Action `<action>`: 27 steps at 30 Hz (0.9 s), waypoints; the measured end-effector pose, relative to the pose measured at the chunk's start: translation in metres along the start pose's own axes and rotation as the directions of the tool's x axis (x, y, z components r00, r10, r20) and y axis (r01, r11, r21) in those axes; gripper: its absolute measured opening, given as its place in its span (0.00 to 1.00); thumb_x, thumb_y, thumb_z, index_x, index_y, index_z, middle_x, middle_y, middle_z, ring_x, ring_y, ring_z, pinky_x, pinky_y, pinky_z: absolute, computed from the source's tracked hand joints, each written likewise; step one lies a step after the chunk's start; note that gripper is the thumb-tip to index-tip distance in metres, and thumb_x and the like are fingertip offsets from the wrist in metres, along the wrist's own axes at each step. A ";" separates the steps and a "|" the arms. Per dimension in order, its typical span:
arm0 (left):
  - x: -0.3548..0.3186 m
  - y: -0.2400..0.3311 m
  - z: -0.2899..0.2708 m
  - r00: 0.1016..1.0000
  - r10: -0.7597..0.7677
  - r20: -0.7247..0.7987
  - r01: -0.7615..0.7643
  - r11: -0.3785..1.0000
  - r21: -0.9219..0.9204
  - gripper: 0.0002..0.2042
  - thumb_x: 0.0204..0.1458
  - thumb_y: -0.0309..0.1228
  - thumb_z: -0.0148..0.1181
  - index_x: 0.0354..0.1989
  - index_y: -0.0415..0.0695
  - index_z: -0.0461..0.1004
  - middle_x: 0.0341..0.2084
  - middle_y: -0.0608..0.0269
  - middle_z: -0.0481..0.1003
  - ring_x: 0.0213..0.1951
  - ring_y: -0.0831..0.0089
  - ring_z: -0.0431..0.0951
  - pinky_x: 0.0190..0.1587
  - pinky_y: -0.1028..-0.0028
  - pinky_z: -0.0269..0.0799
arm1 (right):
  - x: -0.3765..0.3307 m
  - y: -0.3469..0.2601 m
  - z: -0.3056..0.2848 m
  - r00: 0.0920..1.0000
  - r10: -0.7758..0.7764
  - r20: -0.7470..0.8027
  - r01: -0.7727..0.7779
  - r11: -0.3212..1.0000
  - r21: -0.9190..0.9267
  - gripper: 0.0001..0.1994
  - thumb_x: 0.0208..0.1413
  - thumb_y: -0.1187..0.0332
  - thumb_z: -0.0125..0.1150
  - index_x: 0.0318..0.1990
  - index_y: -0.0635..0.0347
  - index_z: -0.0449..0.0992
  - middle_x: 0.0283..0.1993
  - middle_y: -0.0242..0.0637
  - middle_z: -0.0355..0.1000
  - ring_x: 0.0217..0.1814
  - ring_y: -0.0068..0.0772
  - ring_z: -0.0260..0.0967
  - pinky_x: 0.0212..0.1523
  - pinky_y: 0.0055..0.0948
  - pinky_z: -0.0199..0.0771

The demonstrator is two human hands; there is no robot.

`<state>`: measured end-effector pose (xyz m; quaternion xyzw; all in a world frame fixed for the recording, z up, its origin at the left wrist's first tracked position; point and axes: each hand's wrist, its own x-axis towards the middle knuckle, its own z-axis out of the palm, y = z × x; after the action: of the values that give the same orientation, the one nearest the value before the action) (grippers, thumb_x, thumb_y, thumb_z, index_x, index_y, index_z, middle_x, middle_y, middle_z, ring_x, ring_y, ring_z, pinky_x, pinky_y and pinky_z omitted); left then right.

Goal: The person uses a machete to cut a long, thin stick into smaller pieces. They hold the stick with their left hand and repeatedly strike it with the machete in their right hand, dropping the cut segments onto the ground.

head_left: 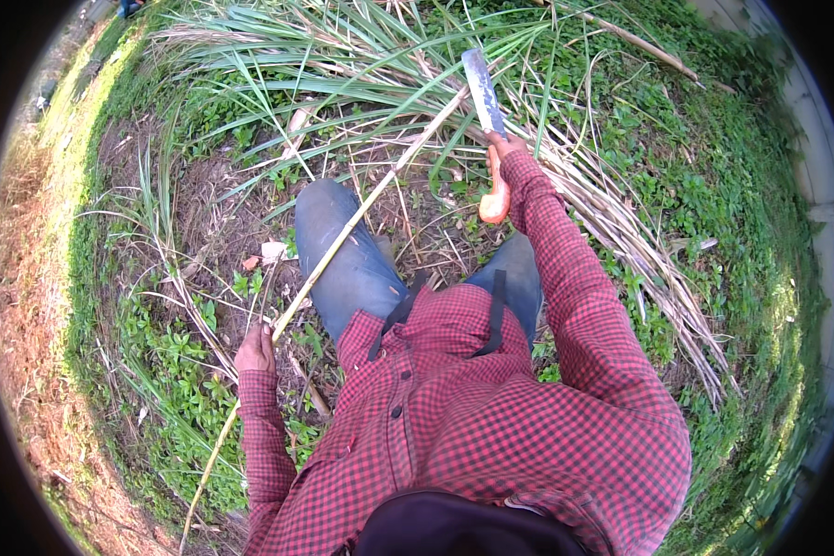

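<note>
My left hand (257,350) is closed round a long yellowish cane stalk (354,221) that slants from the lower left, across my left thigh, up to the right. In my right hand (505,146) is a machete (482,88) with an orange handle, its worn grey blade pointing up and away. The blade lies beside or against the stalk's far end; whether they touch I cannot tell. Part of the handle sticks out below my right fist. Long green leaves (334,69) spread on the ground beyond both hands.
To the right lies a bundle of dry thin stalks (635,241). Another cane (635,39) lies at the far right. Low green plants (171,371) grow at the left, and a pale wall (820,176) stands along the right edge. Brown bare soil borders the left side.
</note>
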<state>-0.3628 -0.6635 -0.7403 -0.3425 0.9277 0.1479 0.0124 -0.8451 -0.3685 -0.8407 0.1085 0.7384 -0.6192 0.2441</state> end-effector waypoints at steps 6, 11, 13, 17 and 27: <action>-0.005 0.018 0.016 0.993 0.114 -0.026 -0.116 0.991 -0.062 0.12 0.54 0.40 0.47 0.33 0.46 0.71 0.21 0.49 0.72 0.24 0.50 0.72 0.25 0.59 0.66 | -0.007 0.015 -0.022 0.986 0.088 -0.142 -0.043 0.954 0.296 0.18 0.45 0.60 0.61 0.38 0.66 0.69 0.19 0.39 0.68 0.13 0.32 0.65 0.13 0.32 0.66; 0.003 0.000 0.017 0.988 0.086 0.132 -0.086 0.996 -0.001 0.15 0.53 0.44 0.48 0.33 0.45 0.73 0.17 0.48 0.71 0.22 0.48 0.72 0.26 0.58 0.66 | -0.002 0.027 -0.051 0.976 0.179 -0.121 -0.127 0.929 0.348 0.18 0.44 0.61 0.63 0.36 0.67 0.68 0.19 0.39 0.67 0.14 0.33 0.65 0.14 0.32 0.67; 0.004 -0.005 0.015 0.978 0.067 0.199 -0.067 0.998 -0.007 0.17 0.53 0.45 0.47 0.33 0.44 0.73 0.17 0.49 0.72 0.22 0.49 0.72 0.27 0.57 0.66 | -0.003 0.025 -0.054 0.971 0.222 -0.093 -0.193 0.948 0.254 0.19 0.43 0.61 0.64 0.37 0.66 0.68 0.19 0.39 0.67 0.15 0.32 0.65 0.15 0.32 0.67; 0.008 -0.016 0.017 0.952 0.046 0.301 0.004 0.986 -0.165 0.20 0.54 0.46 0.44 0.27 0.40 0.72 0.15 0.52 0.70 0.21 0.54 0.72 0.27 0.62 0.66 | -0.021 0.013 -0.052 0.983 0.181 0.023 -0.182 0.967 0.179 0.19 0.44 0.60 0.63 0.38 0.65 0.68 0.20 0.37 0.67 0.15 0.31 0.65 0.16 0.31 0.68; 0.008 -0.010 0.017 0.959 0.088 0.268 -0.036 0.981 -0.191 0.19 0.54 0.44 0.47 0.25 0.37 0.70 0.14 0.52 0.68 0.19 0.61 0.69 0.25 0.66 0.64 | -0.008 0.016 -0.046 0.990 0.133 0.051 -0.137 0.986 0.094 0.19 0.46 0.58 0.61 0.37 0.64 0.68 0.20 0.34 0.66 0.17 0.29 0.65 0.17 0.29 0.68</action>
<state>-0.3635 -0.6711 -0.7601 -0.2889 0.9096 0.2796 0.1050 -0.8415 -0.3194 -0.8449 0.1562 0.6927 -0.6386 0.2965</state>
